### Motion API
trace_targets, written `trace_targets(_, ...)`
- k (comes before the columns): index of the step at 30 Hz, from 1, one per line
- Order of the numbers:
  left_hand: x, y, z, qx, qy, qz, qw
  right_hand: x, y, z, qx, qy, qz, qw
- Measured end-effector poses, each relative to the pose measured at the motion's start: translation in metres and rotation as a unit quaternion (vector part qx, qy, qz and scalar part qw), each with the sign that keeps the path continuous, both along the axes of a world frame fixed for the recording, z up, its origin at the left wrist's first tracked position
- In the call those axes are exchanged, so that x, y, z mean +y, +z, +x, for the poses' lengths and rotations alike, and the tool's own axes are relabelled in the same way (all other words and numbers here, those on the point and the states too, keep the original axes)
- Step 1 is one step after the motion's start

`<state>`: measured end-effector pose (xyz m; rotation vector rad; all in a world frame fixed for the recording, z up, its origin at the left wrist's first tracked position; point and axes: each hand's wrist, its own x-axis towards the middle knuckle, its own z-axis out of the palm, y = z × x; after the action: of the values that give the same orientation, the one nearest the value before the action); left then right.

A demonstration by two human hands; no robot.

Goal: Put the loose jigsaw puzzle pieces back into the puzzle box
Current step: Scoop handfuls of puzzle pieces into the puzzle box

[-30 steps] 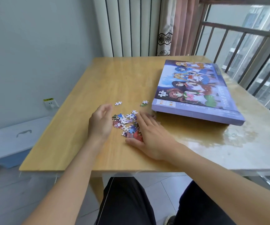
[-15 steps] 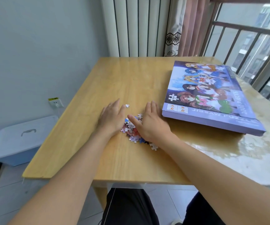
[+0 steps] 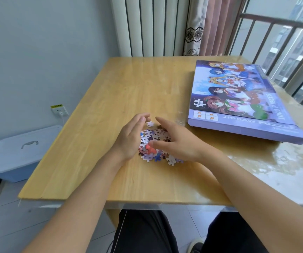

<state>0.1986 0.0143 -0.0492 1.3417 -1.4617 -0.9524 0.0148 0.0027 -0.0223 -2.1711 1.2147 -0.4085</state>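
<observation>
- A closed box (image 3: 238, 99) is seen lying flat on the table (image 3: 110, 92), to the right of the pieces (image 3: 154, 141) and well apart from them.
- A blue tub (image 3: 19, 154) is seen on the floor to the left, under a wall plug (image 3: 59, 110).
- The pieces are heaped in a small pile near the table's front edge.
- The pile is cupped between the left hand (image 3: 130, 137) and the right hand (image 3: 179, 141).
- Both hands are stood on edge, with fingers pressed together and bent a little; nothing is gripped.
</observation>
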Motion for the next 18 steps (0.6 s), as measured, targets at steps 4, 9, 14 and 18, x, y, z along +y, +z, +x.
trace_targets(4,0.007,-0.001,-0.007,0.066,0.017,-0.002,0.998,0.015,0.002,-0.018,0.059,0.016,-0.009,0.998)
trace_targets(9,-0.009,0.006,-0.007,0.028,0.092,-0.020,0.995,0.012,0.007,-0.015,0.153,0.030,0.034,0.987)
trace_targets(14,-0.012,0.008,-0.012,-0.037,0.033,0.061,0.997,-0.003,0.027,0.014,0.212,0.036,-0.007,0.977)
trace_targets(18,0.007,-0.001,-0.024,0.004,0.075,0.006,0.997,-0.006,0.026,0.022,0.184,0.037,-0.061,0.980)
